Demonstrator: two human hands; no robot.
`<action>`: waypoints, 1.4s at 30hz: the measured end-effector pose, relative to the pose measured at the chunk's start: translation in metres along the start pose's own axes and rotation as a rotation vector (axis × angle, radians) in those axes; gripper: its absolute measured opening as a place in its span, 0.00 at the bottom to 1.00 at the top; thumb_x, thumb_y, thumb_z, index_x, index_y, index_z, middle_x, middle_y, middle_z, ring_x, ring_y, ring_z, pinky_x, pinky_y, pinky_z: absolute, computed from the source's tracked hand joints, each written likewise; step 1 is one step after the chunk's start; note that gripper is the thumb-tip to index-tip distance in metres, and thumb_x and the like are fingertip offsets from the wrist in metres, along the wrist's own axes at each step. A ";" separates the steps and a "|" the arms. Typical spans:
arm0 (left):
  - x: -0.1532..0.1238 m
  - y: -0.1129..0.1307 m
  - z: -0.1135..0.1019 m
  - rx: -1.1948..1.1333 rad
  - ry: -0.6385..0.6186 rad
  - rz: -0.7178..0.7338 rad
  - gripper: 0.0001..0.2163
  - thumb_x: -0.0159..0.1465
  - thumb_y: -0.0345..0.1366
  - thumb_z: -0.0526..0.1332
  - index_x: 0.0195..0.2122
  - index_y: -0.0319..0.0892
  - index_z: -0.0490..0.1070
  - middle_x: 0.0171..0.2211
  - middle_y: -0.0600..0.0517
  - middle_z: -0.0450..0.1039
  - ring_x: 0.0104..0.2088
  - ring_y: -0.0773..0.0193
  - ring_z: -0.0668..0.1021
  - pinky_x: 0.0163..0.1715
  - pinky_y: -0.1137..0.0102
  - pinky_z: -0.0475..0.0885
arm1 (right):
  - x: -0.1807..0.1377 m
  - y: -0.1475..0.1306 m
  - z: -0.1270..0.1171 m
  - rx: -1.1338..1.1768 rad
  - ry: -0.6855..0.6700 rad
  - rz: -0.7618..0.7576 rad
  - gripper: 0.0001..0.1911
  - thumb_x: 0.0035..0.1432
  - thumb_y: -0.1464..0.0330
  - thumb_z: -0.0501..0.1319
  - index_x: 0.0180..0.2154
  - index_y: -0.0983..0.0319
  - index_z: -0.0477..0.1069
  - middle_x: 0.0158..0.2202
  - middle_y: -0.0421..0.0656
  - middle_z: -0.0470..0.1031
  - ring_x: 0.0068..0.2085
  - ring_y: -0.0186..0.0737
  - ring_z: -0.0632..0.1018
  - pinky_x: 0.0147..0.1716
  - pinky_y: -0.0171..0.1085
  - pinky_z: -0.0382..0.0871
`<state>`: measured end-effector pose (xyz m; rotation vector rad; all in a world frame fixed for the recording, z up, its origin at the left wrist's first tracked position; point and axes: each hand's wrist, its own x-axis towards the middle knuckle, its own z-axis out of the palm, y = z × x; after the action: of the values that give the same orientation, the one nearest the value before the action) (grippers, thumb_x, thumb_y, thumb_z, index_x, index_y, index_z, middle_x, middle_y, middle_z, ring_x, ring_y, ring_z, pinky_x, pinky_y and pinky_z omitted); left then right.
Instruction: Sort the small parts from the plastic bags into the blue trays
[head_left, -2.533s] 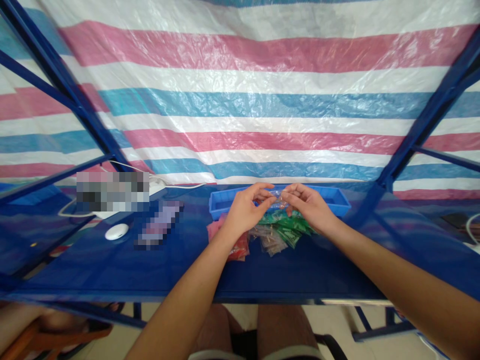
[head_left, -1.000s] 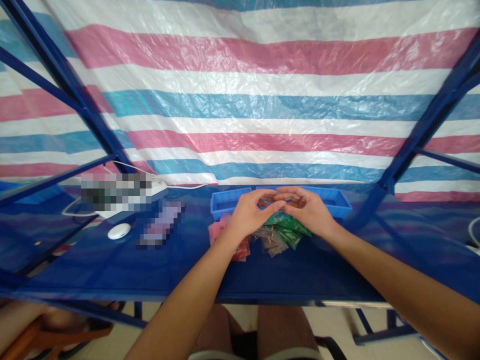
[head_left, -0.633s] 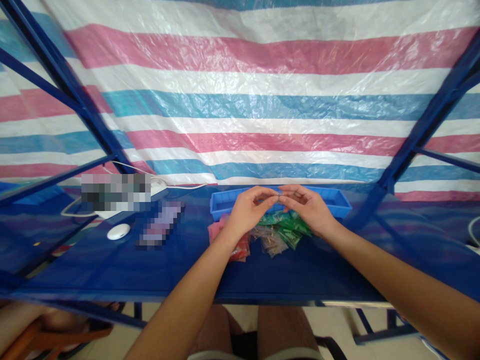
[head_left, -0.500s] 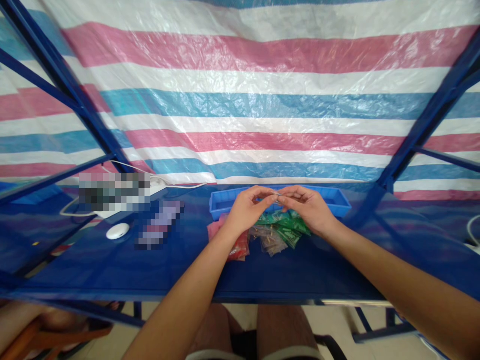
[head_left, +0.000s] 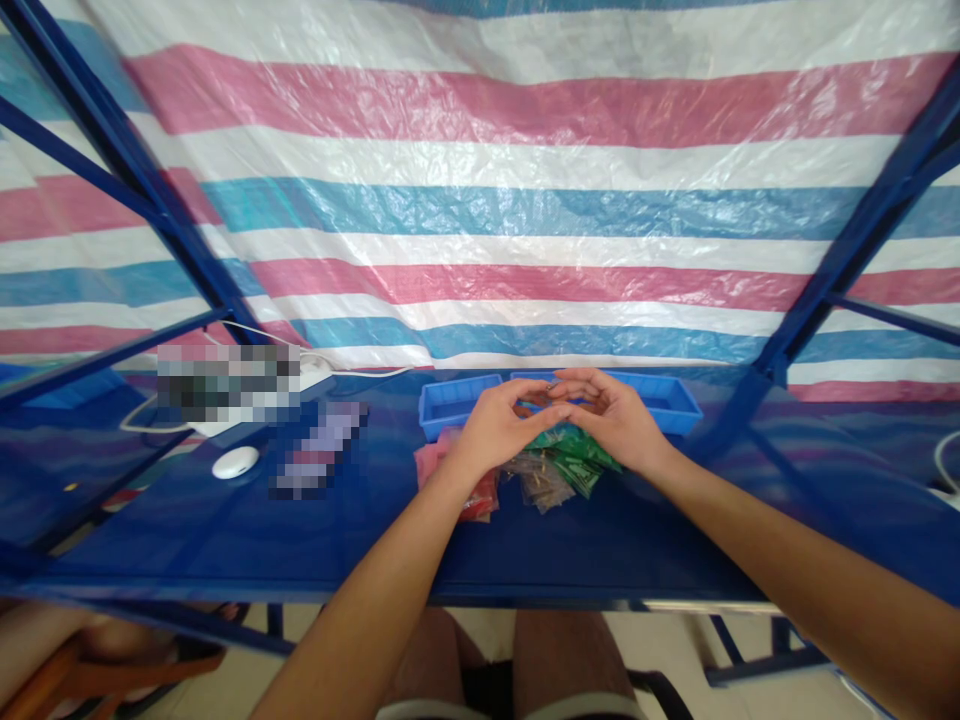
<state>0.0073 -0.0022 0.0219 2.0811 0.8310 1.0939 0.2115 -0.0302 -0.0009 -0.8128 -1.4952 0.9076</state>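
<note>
My left hand (head_left: 495, 425) and my right hand (head_left: 624, 422) meet at the fingertips above the table, fingers curled, with a gap between thumbs and fingers. A tiny dark thing (head_left: 551, 387) shows at the fingertips, too small to name. Below the hands lie several small plastic bags: red and pink bags (head_left: 480, 498) partly under my left wrist, clear bags (head_left: 546, 487) with small brownish contents in the middle, and green bags (head_left: 581, 465) beside my right hand. Behind the hands stands a shallow blue plastic tray (head_left: 675, 408), its middle hidden by them.
On the left of the blue table (head_left: 577, 560) lie a white rounded object (head_left: 235, 462), a blurred-out flat object (head_left: 319, 450) and a white device with cables (head_left: 247, 405). Blue metal posts (head_left: 847, 230) flank a striped plastic sheet (head_left: 525, 210). Another person's legs (head_left: 82, 640) show lower left.
My fingers have opened out from a tight pinch; the thumbs have dropped lower, away from the index fingers. The shiny thing between the fingertips now hardly shows. The bags and tray have not moved.
</note>
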 end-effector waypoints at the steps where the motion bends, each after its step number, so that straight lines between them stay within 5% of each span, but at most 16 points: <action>1: 0.000 -0.001 0.000 -0.004 0.002 -0.002 0.19 0.66 0.49 0.69 0.53 0.45 0.81 0.51 0.46 0.84 0.47 0.54 0.85 0.46 0.64 0.80 | 0.000 -0.001 0.001 0.016 -0.022 0.001 0.25 0.58 0.57 0.74 0.54 0.54 0.74 0.49 0.45 0.82 0.53 0.48 0.81 0.54 0.47 0.77; 8: 0.005 -0.005 -0.005 -0.063 0.039 -0.043 0.12 0.69 0.44 0.66 0.45 0.41 0.82 0.41 0.47 0.85 0.41 0.56 0.85 0.42 0.65 0.79 | 0.003 -0.002 -0.003 -0.070 0.132 0.018 0.23 0.58 0.54 0.74 0.51 0.54 0.76 0.39 0.42 0.80 0.39 0.43 0.80 0.38 0.42 0.78; 14: 0.005 -0.007 -0.003 -0.051 -0.026 -0.005 0.14 0.69 0.47 0.65 0.45 0.43 0.83 0.43 0.47 0.85 0.44 0.56 0.84 0.41 0.67 0.78 | 0.004 0.000 -0.004 -0.003 0.038 0.060 0.23 0.55 0.51 0.75 0.49 0.53 0.78 0.40 0.42 0.83 0.40 0.45 0.81 0.38 0.42 0.79; 20: 0.006 -0.008 -0.004 -0.035 0.139 -0.061 0.13 0.68 0.45 0.67 0.48 0.43 0.81 0.42 0.47 0.85 0.43 0.57 0.84 0.40 0.67 0.78 | 0.014 0.000 -0.020 -0.095 0.189 0.006 0.22 0.56 0.53 0.74 0.49 0.54 0.77 0.33 0.40 0.79 0.31 0.42 0.78 0.35 0.43 0.76; 26: 0.005 -0.002 -0.010 0.092 0.289 -0.036 0.12 0.69 0.42 0.65 0.48 0.43 0.80 0.44 0.47 0.84 0.42 0.58 0.84 0.36 0.68 0.77 | 0.022 -0.004 -0.054 -0.633 0.291 -0.227 0.18 0.69 0.59 0.62 0.58 0.53 0.75 0.46 0.47 0.82 0.41 0.50 0.81 0.45 0.49 0.76; 31: 0.005 -0.002 -0.010 0.144 0.277 -0.018 0.11 0.70 0.41 0.64 0.49 0.43 0.80 0.44 0.47 0.85 0.42 0.57 0.84 0.35 0.68 0.76 | 0.028 -0.003 -0.080 -0.986 0.296 -0.308 0.13 0.68 0.69 0.56 0.45 0.59 0.80 0.45 0.50 0.81 0.45 0.53 0.81 0.48 0.49 0.75; 37: 0.004 -0.001 -0.008 0.181 0.247 -0.007 0.10 0.71 0.40 0.63 0.48 0.43 0.80 0.45 0.48 0.84 0.44 0.58 0.84 0.38 0.68 0.77 | 0.029 -0.005 -0.088 -1.244 0.320 -0.079 0.10 0.65 0.65 0.60 0.39 0.60 0.79 0.39 0.50 0.83 0.39 0.52 0.81 0.40 0.44 0.70; 42: 0.004 -0.001 -0.009 0.206 0.243 -0.015 0.09 0.71 0.39 0.63 0.49 0.44 0.80 0.46 0.49 0.84 0.44 0.59 0.84 0.41 0.68 0.78 | 0.026 -0.008 -0.083 -1.369 0.179 0.162 0.25 0.72 0.52 0.52 0.37 0.59 0.81 0.33 0.50 0.83 0.35 0.53 0.82 0.32 0.41 0.63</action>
<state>0.0015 0.0030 0.0270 2.1303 1.1165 1.3195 0.2907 -0.0025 0.0225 -1.9267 -1.8045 -0.2482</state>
